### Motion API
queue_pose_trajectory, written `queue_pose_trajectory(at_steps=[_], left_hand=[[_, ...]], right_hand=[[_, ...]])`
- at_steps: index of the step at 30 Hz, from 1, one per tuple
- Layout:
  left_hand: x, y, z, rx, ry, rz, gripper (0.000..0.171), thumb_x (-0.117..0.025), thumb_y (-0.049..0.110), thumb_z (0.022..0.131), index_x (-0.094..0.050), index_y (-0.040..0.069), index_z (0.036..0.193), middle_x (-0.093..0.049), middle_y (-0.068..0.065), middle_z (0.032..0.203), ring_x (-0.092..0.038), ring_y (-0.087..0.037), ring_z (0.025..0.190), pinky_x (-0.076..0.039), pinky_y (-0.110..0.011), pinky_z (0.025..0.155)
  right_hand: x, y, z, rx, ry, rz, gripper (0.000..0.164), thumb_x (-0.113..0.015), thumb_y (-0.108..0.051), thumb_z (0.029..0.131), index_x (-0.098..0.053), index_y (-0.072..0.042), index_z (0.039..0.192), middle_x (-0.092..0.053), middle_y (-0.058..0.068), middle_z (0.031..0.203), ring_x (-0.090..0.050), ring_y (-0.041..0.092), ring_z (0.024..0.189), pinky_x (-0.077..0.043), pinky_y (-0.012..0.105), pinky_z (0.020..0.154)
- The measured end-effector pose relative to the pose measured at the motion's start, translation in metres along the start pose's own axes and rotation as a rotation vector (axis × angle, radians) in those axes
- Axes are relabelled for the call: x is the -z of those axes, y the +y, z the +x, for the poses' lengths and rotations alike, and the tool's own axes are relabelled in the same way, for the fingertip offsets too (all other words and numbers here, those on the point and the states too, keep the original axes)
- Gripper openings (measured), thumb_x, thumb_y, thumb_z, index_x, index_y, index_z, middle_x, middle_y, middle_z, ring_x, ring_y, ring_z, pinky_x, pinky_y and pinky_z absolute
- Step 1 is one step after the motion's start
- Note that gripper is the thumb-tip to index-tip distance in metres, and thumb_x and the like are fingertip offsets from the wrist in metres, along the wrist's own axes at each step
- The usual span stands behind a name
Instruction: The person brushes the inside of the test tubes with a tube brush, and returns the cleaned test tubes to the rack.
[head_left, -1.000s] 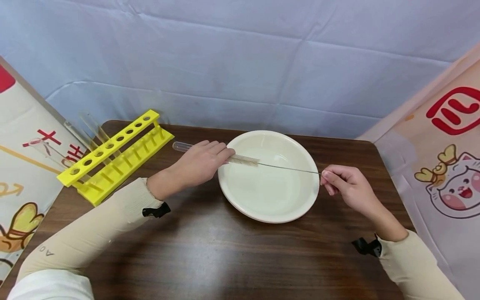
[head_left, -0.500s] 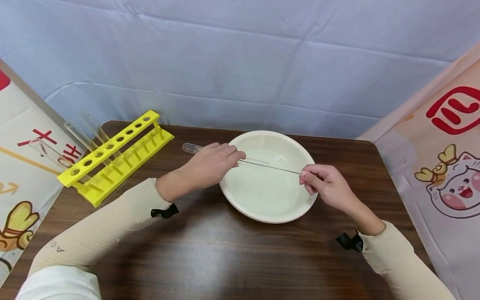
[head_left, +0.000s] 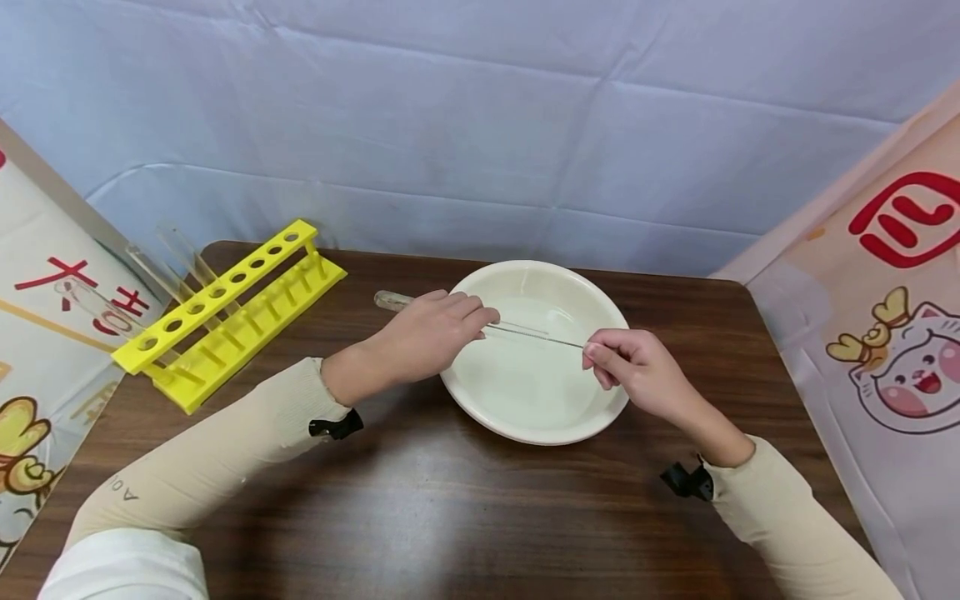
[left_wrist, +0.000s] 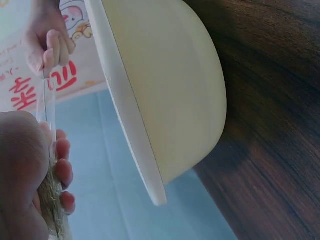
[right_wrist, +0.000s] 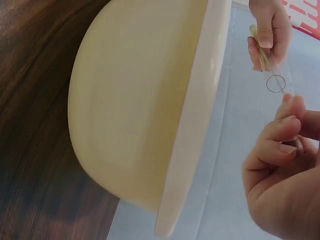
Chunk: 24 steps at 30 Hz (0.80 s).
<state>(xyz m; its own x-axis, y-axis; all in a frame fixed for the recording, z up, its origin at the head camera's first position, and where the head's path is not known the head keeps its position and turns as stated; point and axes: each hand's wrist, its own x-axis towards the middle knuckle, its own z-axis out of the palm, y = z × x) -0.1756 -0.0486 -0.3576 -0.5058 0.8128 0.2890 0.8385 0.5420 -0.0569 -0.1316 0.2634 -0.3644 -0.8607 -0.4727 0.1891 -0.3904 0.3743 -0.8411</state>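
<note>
My left hand (head_left: 438, 335) grips a clear glass test tube (head_left: 390, 300) over the left rim of a white basin (head_left: 536, 392). The tube's rounded end sticks out to the left and its mouth points right. Inside the tube, the pale bristles of a test tube brush (left_wrist: 54, 205) sit deep toward the rounded end. A thin twisted wire handle leaves the mouth, and my right hand (head_left: 637, 367) pinches it between thumb and fingers above the basin's right part. The right wrist view shows the tube's round mouth close to my right fingertips (right_wrist: 292, 105).
On the left stands a yellow test tube rack (head_left: 247, 325) with several clear tubes (head_left: 157, 271) leaning in its holes. Beneath everything is a dark wooden table (head_left: 480, 517). A pale cloth backdrop (head_left: 450, 125) rises behind, with printed panels at both sides.
My right hand has moved left toward the tube's mouth, and the brush's bristles have gone from the mouth deep into the tube. My left hand has shifted slightly right with the tube.
</note>
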Motion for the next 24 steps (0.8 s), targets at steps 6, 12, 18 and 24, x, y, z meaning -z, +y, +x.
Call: queue_pose_trajectory(at_steps=[6,12,18,24], left_hand=[[0.001,0.000,0.000,-0.003,0.026,0.015,0.024,-0.062,0.016,0.103,-0.065,0.007,0.124,-0.067,-0.006,0.106,-0.065,-0.021,0.097,-0.051,-0.033,0.081],[0.002,0.000,0.000,-0.021,0.081,0.014,0.023,-0.063,0.016,0.102,-0.065,0.007,0.123,-0.067,-0.005,0.106,-0.065,-0.022,0.097,-0.050,-0.033,0.080],[0.001,0.002,-0.002,-0.067,0.150,0.034,0.022,-0.068,0.013,0.098,-0.067,0.008,0.120,-0.066,-0.004,0.102,-0.065,-0.021,0.091,-0.049,-0.031,0.076],[0.001,0.003,-0.001,-0.106,0.172,0.039,0.024,-0.070,0.013,0.097,-0.066,0.008,0.120,-0.066,-0.003,0.102,-0.065,-0.020,0.090,-0.050,-0.030,0.075]], right_hand=[[-0.001,-0.006,0.000,-0.168,-0.034,0.176,0.030,-0.047,-0.008,0.108,-0.059,-0.003,0.080,-0.049,0.004,0.061,-0.042,0.016,0.053,-0.035,0.029,0.049],[-0.002,-0.010,0.000,-0.302,-0.125,0.568,0.038,-0.033,-0.018,0.111,-0.047,-0.005,0.078,-0.040,0.000,0.060,-0.030,0.014,0.051,-0.017,0.032,0.049],[-0.004,-0.010,0.000,-0.393,-0.265,0.904,0.033,-0.019,-0.008,0.104,-0.032,-0.012,0.074,-0.024,-0.001,0.063,-0.013,0.015,0.055,-0.007,0.029,0.051],[-0.006,-0.011,-0.003,-0.381,-0.169,0.944,0.030,-0.019,-0.004,0.098,-0.029,-0.013,0.072,-0.018,-0.001,0.064,-0.007,0.016,0.056,-0.004,0.027,0.052]])
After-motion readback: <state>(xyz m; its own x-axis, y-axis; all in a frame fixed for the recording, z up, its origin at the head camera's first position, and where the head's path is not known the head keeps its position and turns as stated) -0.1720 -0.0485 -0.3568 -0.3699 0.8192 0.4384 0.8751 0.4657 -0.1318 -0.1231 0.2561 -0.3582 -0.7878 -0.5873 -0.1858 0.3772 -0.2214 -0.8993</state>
